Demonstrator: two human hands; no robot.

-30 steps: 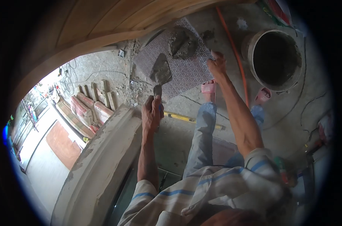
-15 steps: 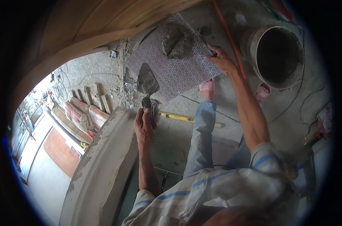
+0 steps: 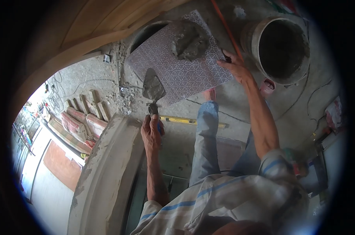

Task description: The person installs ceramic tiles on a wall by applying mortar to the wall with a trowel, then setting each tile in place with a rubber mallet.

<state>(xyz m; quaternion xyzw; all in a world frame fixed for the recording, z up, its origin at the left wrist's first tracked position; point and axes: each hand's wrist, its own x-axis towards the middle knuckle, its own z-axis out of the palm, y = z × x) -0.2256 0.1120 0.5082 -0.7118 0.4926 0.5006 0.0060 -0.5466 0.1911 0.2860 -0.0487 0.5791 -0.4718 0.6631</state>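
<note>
My left hand [image 3: 151,131] grips the handle of a pointed trowel [image 3: 153,87], its blade smeared with grey mortar and held by the near left edge of a patterned tile [image 3: 165,74]. A lump of wet mortar [image 3: 190,40] sits on the tile's far half. My right hand [image 3: 237,67] holds the tile by its right edge, thumb over the top face; the fingers beneath are partly hidden. Part of a dark round opening with a rim [image 3: 140,37] shows beyond the tile's far left edge.
A bucket [image 3: 259,47] with a dark inside stands at the right, beside an orange strip [image 3: 226,24]. A yellow spirit level [image 3: 185,120] lies near my leg. Wood pieces [image 3: 93,102] and a ledge [image 3: 107,168] are on the left; a wooden panel [image 3: 95,23] curves overhead.
The tile, with the mortar on it, has turned slightly and looks a little larger. More of the dark round opening behind it shows. The trowel keeps nearly the same place, and the view has shifted slightly.
</note>
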